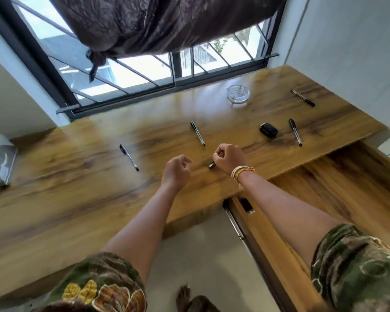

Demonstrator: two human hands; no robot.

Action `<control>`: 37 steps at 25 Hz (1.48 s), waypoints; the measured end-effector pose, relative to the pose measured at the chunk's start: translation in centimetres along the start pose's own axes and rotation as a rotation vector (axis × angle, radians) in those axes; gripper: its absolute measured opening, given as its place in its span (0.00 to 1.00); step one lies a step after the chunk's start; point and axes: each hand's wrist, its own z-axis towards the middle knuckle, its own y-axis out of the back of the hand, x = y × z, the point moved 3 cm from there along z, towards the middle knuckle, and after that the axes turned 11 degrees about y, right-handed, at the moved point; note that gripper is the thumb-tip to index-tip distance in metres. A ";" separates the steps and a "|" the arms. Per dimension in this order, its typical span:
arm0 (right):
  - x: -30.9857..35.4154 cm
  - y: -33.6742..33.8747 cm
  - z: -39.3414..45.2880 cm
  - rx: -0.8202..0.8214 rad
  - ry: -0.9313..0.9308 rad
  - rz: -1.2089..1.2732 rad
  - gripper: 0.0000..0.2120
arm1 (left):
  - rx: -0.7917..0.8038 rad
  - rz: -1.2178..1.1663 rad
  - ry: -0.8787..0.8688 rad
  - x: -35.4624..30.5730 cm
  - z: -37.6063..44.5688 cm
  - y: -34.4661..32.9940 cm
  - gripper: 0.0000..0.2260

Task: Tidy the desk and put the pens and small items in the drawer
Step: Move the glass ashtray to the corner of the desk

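Item: small black cylindrical cap (211,165), on the wooden surface (77,176), touching your right hand (229,157); fingers (217,153) curled narrow above it. Your left hand (177,168): fingers loosely curled, empty, just left.

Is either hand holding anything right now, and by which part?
The right hand is closed around a dark pen; only one end pokes out below the fist, so the grip point is hidden. The left hand holds nothing.

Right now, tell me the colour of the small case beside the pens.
Black and glossy, the small case; the head view shows it.
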 end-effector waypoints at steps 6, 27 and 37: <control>0.5 -2.1 8.8 -0.085 -0.181 0.010 0.05 | 0.058 0.217 0.009 2.7 7.1 1.5 0.11; -14.4 -0.2 30.7 -0.608 -0.952 0.682 0.17 | 0.627 0.801 0.276 -3.2 19.6 -2.4 0.61; -7.7 -2.5 24.9 -0.576 -0.544 0.515 0.06 | 0.587 0.611 0.164 -2.3 19.3 -1.2 0.54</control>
